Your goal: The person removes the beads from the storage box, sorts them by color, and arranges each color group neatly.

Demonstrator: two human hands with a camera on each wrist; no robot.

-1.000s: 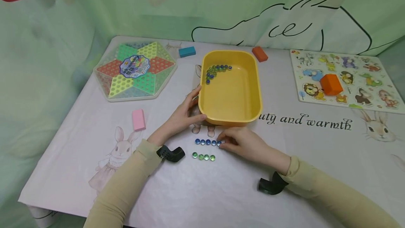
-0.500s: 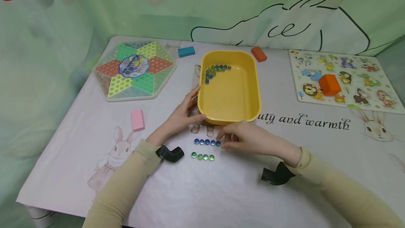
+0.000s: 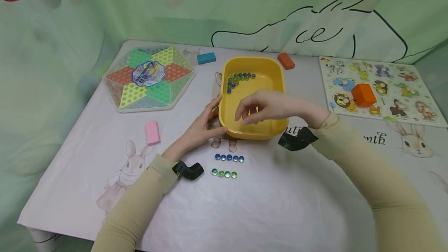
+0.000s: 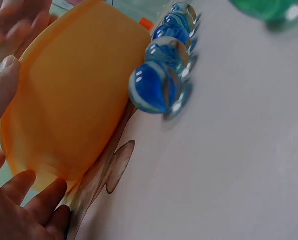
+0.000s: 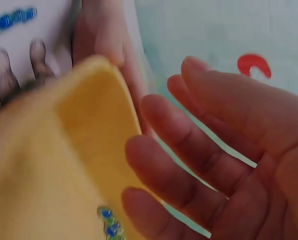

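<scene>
A yellow plastic tub (image 3: 274, 83) stands in mid-table, with several blue and green glass marbles (image 3: 233, 85) gathered in its far left corner. My left hand (image 3: 199, 128) holds the near left corner of the tub, thumb by the near rim and fingers along the left side. Over the tub's inside hovers my right hand (image 3: 271, 106), its fingers loosely bent; the right wrist view finds nothing between them. In front of the tub lies a row of blue marbles (image 3: 229, 158). Closer to me runs a row of green marbles (image 3: 227, 174).
A star-patterned checkers board (image 3: 162, 90) lies at the back left. Around the tub are a pink block (image 3: 152, 133), a blue block (image 3: 206, 58) and a red-orange block (image 3: 286, 61). To the right, an orange block (image 3: 364, 95) sits on an animal puzzle board (image 3: 420, 88).
My right hand has left the right end of the blue row and moved up and away from me, over the tub. The left hand and both rows stay where they were.
</scene>
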